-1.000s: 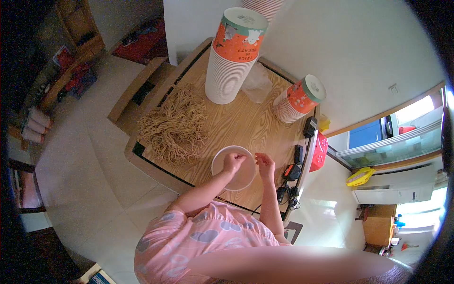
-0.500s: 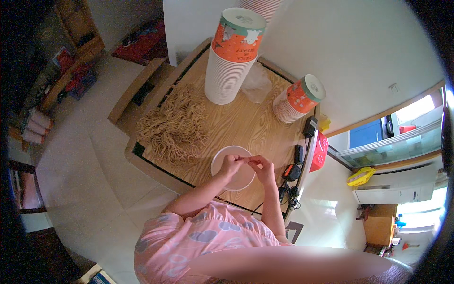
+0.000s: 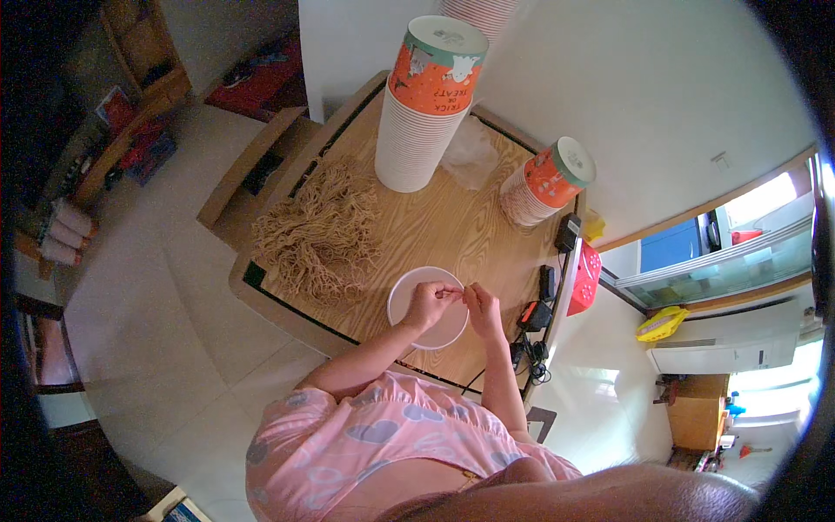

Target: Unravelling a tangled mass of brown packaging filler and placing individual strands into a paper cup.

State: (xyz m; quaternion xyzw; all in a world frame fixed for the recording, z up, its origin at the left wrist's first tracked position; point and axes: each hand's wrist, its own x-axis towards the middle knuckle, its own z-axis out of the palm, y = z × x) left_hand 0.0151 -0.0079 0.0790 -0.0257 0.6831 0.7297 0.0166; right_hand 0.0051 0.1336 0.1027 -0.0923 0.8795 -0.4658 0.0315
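Bowl (image 3: 445,332), white & round, is sitting near the table's (image 3: 435,230) near edge, right of the tan string pile (image 3: 317,230). Left hand (image 3: 426,304) is curling mostly closed over the bowl, thumb & forefinger pinching; right hand (image 3: 484,309) is bending its fingers in beside it at the bowl's right rim. Fingertips are meeting or nearly so; can't tell if they're grasping anything, too small to see.

Near table edge is running just below the bowl. Wood-grain top is stretching from bowl to tall cup stack (image 3: 419,130) (far) & short cup stack (image 3: 546,187) (far right). Black adapters (image 3: 547,283) & cables (image 3: 539,361) are crowding the right edge, near the right forearm (image 3: 500,374).

Left forearm (image 3: 361,361) is slanting up & right; right one's rising steeper, w/ both wrists staying above tabletop level.
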